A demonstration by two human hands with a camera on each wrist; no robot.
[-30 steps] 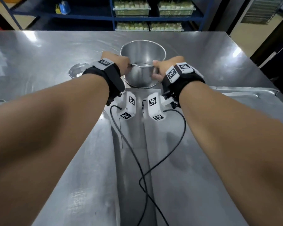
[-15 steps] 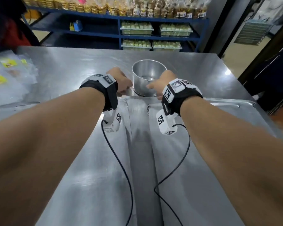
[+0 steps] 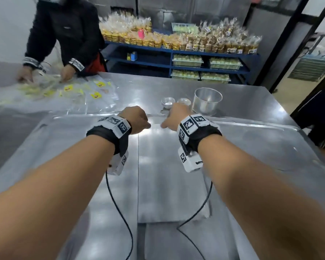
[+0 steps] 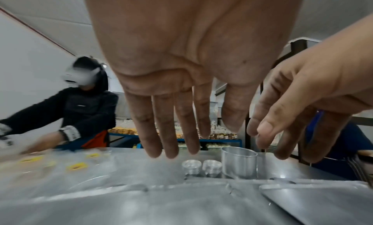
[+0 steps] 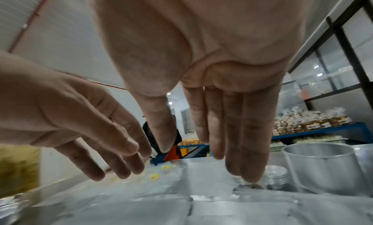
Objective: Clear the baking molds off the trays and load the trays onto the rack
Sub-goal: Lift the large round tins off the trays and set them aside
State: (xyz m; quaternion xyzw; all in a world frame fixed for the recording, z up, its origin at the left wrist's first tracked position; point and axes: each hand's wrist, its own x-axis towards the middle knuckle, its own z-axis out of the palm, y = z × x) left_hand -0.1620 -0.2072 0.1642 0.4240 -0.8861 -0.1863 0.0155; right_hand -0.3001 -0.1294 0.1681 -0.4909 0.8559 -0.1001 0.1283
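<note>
Both my hands hover spread and empty over the trays (image 3: pixel 251 139); the small molds (image 3: pixel 168 102) sit just beyond, probably nearer my right hand (image 3: pixel 177 114) than my left hand (image 3: pixel 135 120).

Two small molds (image 3: pixel 168 102) (image 3: pixel 184 101) sit just left of one big mold (image 3: pixel 206 102). Two trays (image 3: pixel 83 166) (image 3: pixel 242 166) lie near it.
</note>
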